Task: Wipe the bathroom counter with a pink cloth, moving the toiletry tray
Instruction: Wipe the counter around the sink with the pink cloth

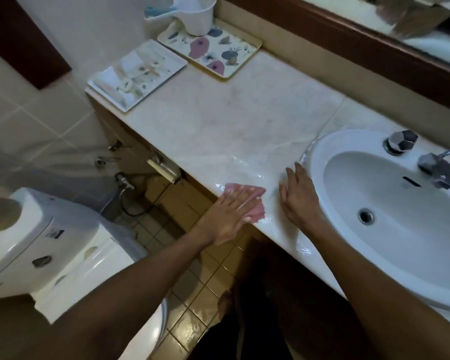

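Observation:
My left hand (pixel 230 214) lies flat on a pink cloth (pixel 256 207), pressing it onto the pale marble counter (pixel 231 120) at its front edge. The counter shines wet around the cloth. My right hand (pixel 298 193) rests open on the counter just right of the cloth, beside the sink rim. At the far left end of the counter sit two trays: a floral tray (pixel 234 54) against the back wall with a white cup (pixel 198 15) on it, and a pale rectangular tray (pixel 138 74) at the counter's corner.
A white oval sink (pixel 330 216) with a chrome faucet (pixel 437 167) and a faceted knob (pixel 402 141) fills the right side. A mirror in a dark wood frame (pixel 348 37) runs along the back. A toilet tank (pixel 37 237) stands lower left; pipes (pixel 125 183) show under the counter.

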Motion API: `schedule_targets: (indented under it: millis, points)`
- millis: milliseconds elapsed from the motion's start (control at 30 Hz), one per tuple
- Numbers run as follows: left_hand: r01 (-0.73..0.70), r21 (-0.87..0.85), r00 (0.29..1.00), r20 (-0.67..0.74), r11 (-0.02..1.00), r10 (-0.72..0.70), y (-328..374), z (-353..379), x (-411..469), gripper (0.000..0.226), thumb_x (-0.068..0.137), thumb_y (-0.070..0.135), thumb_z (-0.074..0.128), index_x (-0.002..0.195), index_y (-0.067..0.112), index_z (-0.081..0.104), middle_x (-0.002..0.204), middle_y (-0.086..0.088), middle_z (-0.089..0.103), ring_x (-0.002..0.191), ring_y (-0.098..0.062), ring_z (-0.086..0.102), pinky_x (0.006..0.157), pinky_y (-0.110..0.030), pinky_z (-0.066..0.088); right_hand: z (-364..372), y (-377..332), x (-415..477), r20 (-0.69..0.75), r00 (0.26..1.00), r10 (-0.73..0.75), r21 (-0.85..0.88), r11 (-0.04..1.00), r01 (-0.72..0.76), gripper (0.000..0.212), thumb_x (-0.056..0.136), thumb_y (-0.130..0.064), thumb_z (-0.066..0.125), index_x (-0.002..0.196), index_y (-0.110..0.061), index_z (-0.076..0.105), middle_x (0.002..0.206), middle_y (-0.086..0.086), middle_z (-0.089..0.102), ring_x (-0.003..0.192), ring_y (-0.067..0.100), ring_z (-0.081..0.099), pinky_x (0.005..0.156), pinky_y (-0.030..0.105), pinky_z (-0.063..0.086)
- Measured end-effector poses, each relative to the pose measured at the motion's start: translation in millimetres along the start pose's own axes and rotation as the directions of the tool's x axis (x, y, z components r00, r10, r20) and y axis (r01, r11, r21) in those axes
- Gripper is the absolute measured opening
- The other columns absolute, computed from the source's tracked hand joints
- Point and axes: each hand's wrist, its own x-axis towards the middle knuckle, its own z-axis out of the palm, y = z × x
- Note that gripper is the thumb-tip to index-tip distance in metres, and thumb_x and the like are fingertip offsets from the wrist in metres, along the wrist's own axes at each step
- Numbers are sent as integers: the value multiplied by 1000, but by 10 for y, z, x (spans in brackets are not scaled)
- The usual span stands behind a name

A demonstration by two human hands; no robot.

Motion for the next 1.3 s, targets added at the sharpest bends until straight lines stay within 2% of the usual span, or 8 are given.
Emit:
schedule_targets:
  millis: [167,400,567,700,833,1000,1167,1300]
  points:
    - [247,-40,966,-66,968,-250,-1075,-432,62,59,110,42,19,162,29,-5,169,11,-15,157,-19,-13,126,-58,5,29,48,336,57,998,-33,-21,999,34,43,99,-22,45,130,7,49,140,35,43,129,48,44,110,52,36]
    - [669,-172,709,-144,723,-690,-1065,-538,1353,62,108,45,21,162,21,2,171,-5,-6,157,-33,-5,125,-55,-1,83,166,1021,118,993,-20,-15,1000,22,53,103,-33,37,148,-5,33,158,22,23,147,36,22,120,45,17]
    - [316,-70,940,-109,946,-322,-637,-365,1687,63,107,47,22,162,18,14,171,-5,4,158,-33,3,123,-61,13,-14,280,1528,115,993,-16,-51,998,22,53,103,-34,36,148,-6,35,157,23,26,144,38,27,118,47,22]
    - [11,66,997,-71,998,-6,-1172,-400,1408,56,109,45,17,162,30,15,171,7,5,159,-20,0,127,-47,4,-135,391,1930,129,991,44,-78,996,-34,56,102,-37,35,148,-3,33,157,24,24,144,39,25,117,47,22]
    - [257,103,958,-160,961,-239,-1904,-707,1474,57,109,46,17,162,27,17,171,8,8,158,-20,10,121,-56,21,-183,617,2165,133,986,96,-111,990,-82,67,95,-47,24,145,-3,36,154,26,29,140,41,30,113,52,28]
    - [659,-143,703,-232,739,-672,-1488,-756,2187,61,106,43,25,162,20,19,170,-11,12,156,-39,11,123,-59,10,-118,735,2218,122,984,128,-131,985,-112,70,95,-49,19,145,-3,35,153,27,30,139,42,31,111,53,31]
    - [315,-23,925,-215,949,-313,-807,-467,2380,57,104,38,31,157,16,35,167,-9,24,153,-37,25,119,-61,26,-79,731,2225,100,983,153,-138,981,-138,59,102,-43,26,150,-9,26,159,20,21,146,36,21,118,51,21]
    - [-13,111,996,-92,994,24,-1053,-488,1995,55,108,44,21,161,27,24,170,2,14,158,-24,9,127,-46,7,-78,741,2226,88,985,148,-105,985,-139,56,103,-41,26,151,-12,26,161,16,19,148,32,18,119,50,19]
